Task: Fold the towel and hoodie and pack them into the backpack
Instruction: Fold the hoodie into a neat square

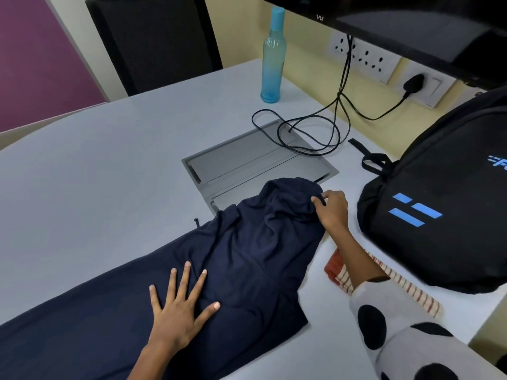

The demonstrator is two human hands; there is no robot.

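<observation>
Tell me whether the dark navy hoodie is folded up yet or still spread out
Still spread out. The dark navy hoodie lies long across the grey table, left hand pressing flat on it, right hand pinching its hood.

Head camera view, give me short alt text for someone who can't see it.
A left hand presses flat on a navy hoodie spread on a grey table, while the right hand pinches its hood. A black backpack and striped towel lie at right.

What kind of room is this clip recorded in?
Probably an office or study desk: a grey table with a built-in cable hatch, a row of wall sockets with cables plugged in, and a monitor's lower edge overhead.
</observation>
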